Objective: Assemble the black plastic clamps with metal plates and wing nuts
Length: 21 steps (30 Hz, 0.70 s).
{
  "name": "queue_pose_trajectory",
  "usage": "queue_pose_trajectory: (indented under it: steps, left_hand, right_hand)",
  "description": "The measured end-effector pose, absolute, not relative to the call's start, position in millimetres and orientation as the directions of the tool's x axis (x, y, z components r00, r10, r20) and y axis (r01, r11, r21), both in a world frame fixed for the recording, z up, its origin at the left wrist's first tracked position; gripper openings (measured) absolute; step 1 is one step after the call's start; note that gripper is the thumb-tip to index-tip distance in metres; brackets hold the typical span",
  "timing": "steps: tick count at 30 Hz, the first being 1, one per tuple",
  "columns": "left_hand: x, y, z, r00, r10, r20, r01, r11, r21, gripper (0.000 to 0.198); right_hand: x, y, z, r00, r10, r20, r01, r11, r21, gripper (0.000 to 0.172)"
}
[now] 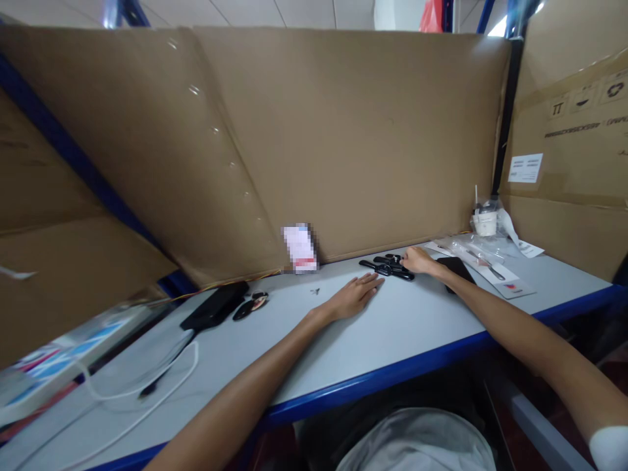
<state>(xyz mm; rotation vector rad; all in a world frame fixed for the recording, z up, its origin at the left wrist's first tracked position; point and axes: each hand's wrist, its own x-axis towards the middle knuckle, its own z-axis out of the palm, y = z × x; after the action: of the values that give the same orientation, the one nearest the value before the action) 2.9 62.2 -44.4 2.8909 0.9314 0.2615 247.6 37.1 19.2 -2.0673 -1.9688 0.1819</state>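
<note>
The right hand [419, 260] curls onto a cluster of small black parts [386, 266] at the far side of the grey surface [343, 353]. I cannot tell whether it pinches one. A careless sweep could scatter them. The left hand [356, 294] lies flat and spread (holding nothing) just beside them. A cardboard wall [353, 131] stands behind, and a white cable [147, 392] trails left.

Pixelated card [300, 247] unreadable; black parts [387, 265] too small to identify; right hand [419, 260] fingertips hidden.

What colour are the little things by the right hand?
Black. The pieces by the right hand show best in the head view.
</note>
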Motion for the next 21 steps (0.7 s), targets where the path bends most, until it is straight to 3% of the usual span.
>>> queue_pose_trajectory:
  steps: [5, 11, 18, 21]
  left_hand:
    - [3, 60, -42, 0.798, 0.586, 0.145, 0.569, -0.810, 0.144, 0.053]
    - [4, 57, -39, 0.798, 0.588, 0.130, 0.572, -0.808, 0.140, 0.054]
    - [3, 62, -44, 0.800, 0.580, 0.154, 0.562, -0.814, 0.146, 0.054]
    - [3, 63, -45, 0.801, 0.577, 0.161, 0.559, -0.816, 0.149, 0.053]
  right_hand:
    - [246, 27, 25, -0.037, 0.998, -0.051, 0.964, 0.022, -0.265, 0.024]
    - [244, 24, 19, -0.101, 0.986, 0.135, 0.995, 0.097, 0.040, 0.032]
    - [240, 13, 19, -0.132, 0.982, 0.135, 0.990, 0.123, 0.071, 0.038]
    - [236, 8, 20, -0.168, 0.964, 0.207, 0.983, 0.147, 0.112, 0.040]
